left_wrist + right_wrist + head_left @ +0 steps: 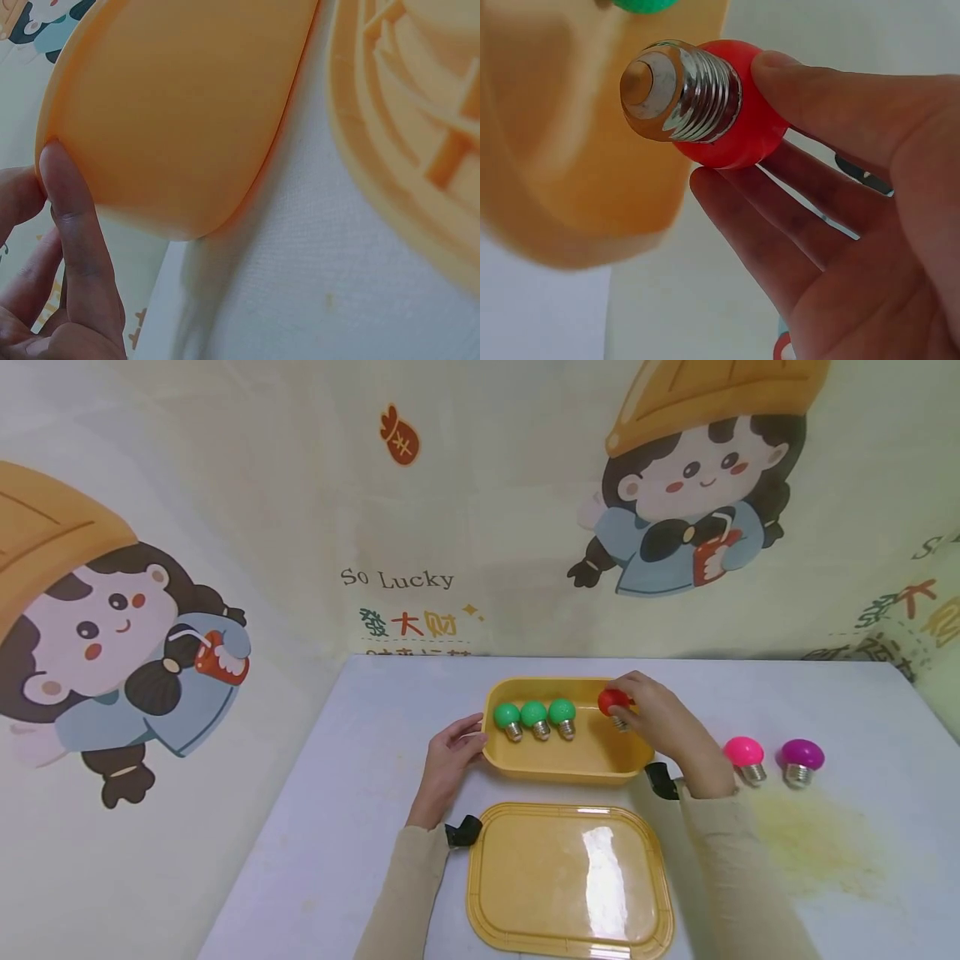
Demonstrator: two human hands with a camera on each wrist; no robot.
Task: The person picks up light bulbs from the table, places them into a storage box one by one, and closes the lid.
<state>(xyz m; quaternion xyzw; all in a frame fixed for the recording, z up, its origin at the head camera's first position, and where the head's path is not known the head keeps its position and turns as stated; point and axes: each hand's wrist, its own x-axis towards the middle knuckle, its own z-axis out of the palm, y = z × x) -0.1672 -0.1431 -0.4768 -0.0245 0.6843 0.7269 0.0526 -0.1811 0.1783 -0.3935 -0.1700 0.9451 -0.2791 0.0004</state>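
My right hand (pixel 663 718) pinches a red light bulb (pixel 735 112) by its round end, thumb on one side and fingers on the other. In the head view this bulb overlaps the right part of the yellow box (pixel 562 770), its silver screw base pointing down. Three green light bulbs (pixel 534 713) lie in a row in the box's left half, bases toward me. At the box's left end my left hand (pixel 448 764) grips the rim between thumb and fingers, shown close up in the left wrist view beside the box wall (pixel 187 112).
A yellow lid (pixel 551 885) lies flat on the white table (pixel 315 827) in front of the box. To the right of my right forearm are a pink bulb (pixel 744 752) and a purple bulb (pixel 802 755). A printed cloth (pixel 517 510) hangs behind the table.
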